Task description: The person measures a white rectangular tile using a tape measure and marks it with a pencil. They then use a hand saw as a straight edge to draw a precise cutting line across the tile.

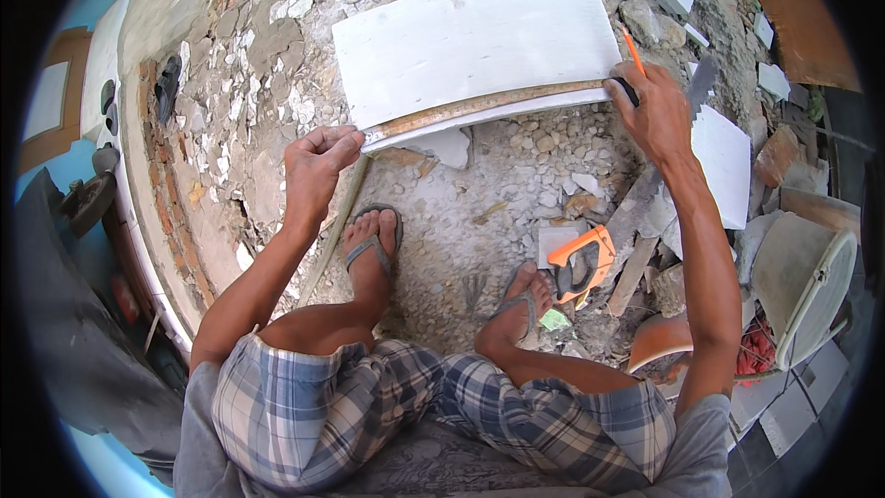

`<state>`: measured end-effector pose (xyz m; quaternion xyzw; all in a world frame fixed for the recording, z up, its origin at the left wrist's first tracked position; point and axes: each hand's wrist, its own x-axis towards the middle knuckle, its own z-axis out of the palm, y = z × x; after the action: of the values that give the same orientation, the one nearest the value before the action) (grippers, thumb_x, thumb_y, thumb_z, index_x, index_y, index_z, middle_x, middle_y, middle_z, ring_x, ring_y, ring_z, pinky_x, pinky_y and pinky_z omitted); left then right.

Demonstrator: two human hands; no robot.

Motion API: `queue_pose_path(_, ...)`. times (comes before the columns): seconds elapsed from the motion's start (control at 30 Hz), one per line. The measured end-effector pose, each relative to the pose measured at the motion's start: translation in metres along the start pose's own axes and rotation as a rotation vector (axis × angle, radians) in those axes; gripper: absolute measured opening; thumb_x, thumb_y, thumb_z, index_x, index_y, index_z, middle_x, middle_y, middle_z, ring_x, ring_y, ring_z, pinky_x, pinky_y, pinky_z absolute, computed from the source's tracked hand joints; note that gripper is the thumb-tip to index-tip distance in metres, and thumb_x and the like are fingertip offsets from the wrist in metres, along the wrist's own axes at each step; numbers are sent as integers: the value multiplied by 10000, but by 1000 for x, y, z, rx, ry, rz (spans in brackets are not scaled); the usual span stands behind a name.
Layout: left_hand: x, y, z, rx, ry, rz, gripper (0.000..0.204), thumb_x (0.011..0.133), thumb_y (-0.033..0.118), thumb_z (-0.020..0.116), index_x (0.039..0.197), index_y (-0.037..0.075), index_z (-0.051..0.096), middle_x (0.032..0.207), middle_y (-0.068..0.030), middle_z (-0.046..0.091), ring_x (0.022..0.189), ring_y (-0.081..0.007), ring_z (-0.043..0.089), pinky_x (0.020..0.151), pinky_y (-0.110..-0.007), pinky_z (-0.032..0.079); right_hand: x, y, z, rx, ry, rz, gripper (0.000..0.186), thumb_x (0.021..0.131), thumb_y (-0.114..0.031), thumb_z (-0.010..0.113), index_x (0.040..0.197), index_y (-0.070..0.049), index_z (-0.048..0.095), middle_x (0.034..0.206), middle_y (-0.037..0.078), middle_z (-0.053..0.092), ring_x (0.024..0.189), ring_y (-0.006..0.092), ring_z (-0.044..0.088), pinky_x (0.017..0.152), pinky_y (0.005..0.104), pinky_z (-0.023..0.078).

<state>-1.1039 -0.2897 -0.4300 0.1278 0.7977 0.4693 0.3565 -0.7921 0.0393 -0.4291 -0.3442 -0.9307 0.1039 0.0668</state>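
Pinched by your left hand (316,164), the worn tape blade (498,109) lies along the near edge of the white block (475,41) ahead of you; your right hand (658,112) clasps its dark case (627,90) and an orange pencil (631,48). Hold it taut and flush.

This looks like a building site: the ground (433,263) is all broken stones, with red bricks (171,192), a saw (604,254) and a big white block (475,51).

Dark footwear (167,88) lies at upper left, a brown panel (807,18) at upper right, rubble (244,69) between.
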Motion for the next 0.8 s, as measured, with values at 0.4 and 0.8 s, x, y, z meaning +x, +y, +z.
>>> queue_pose_path(0.4, 5, 2, -1, 40, 23, 48, 319, 939, 215, 819, 1096, -55, 750, 988, -110, 768, 895, -144, 717, 875, -288, 581, 3, -5, 6, -72, 22, 8, 261, 943, -268, 744, 1099, -61, 780, 1035, 183, 753, 1037, 360, 696, 898, 487, 544)
queue_pose_path(0.8, 6, -3, -1, 102, -5, 67, 329, 944, 227, 813, 1151, -23, 758, 954, -107, 769, 856, -139, 704, 826, -295, 579, -3, -1, 11, -67, 94, -27, 239, 939, -268, 753, 1083, -80, 782, 1018, 155, 757, 1026, 345, 699, 901, 474, 544)
